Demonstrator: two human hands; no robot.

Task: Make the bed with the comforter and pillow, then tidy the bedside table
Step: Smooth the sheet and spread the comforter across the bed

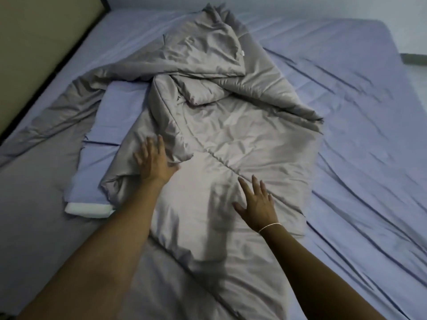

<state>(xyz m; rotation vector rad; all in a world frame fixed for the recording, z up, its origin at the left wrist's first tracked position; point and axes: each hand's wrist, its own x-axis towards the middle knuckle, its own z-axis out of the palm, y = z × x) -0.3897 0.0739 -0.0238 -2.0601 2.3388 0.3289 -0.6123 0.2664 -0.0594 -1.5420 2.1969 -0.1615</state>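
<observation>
A grey comforter (231, 125) lies crumpled in a long heap across the middle of the bed. A pillow in a blue case (115, 112) is partly buried under its left side, with the white inner pillow (87, 210) sticking out at the near end. My left hand (154, 161) lies with straight fingers on a folded edge of the comforter. My right hand (257, 204) hovers or rests flat over the comforter, fingers spread, a thin white band at the wrist.
The bed carries a wrinkled blue sheet (346, 112). A beige headboard with a dark frame (46, 42) runs along the left. The bed's far right corner (392, 42) meets a pale floor or wall.
</observation>
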